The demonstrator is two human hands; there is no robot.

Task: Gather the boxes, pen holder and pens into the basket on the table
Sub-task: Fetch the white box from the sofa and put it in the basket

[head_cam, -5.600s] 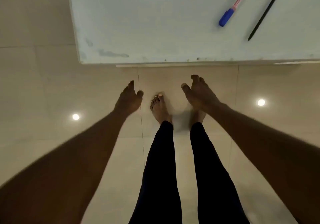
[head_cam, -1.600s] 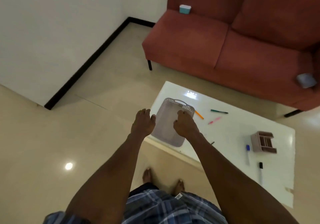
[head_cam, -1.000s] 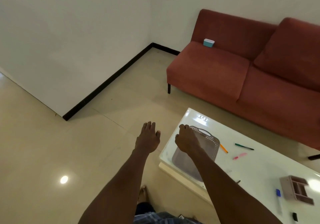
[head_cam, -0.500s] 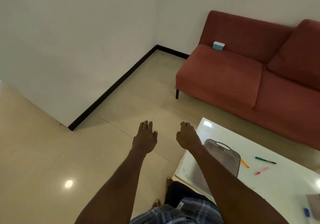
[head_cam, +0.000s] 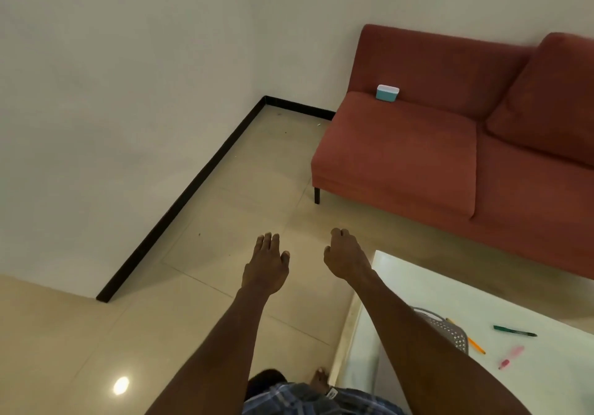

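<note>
A small teal box with a white lid point(head_cam: 387, 93) stands on the red sofa's left seat cushion, against the backrest. My left hand point(head_cam: 266, 263) and my right hand point(head_cam: 345, 254) are stretched out over the floor, both holding nothing, the right one's fingers loosely curled. The grey perforated basket point(head_cam: 448, 329) sits on the white table point(head_cam: 418, 279) at the lower right, mostly hidden by my right forearm. Beside the basket lie an orange pen point(head_cam: 472, 344), a green pen point(head_cam: 514, 331) and a pink pen point(head_cam: 511, 356). The pen holder is out of view.
The red sofa point(head_cam: 401, 154) stands against the far wall, beyond the table. Beige tiled floor point(head_cam: 225, 209) stretches between me and the white wall with its black skirting point(head_cam: 180, 202). My foot point(head_cam: 319, 379) is by the table's left edge.
My view has swung left and up since a second ago. The table and basket have slid to the lower right, and both hands now hover over the floor instead of the basket.
</note>
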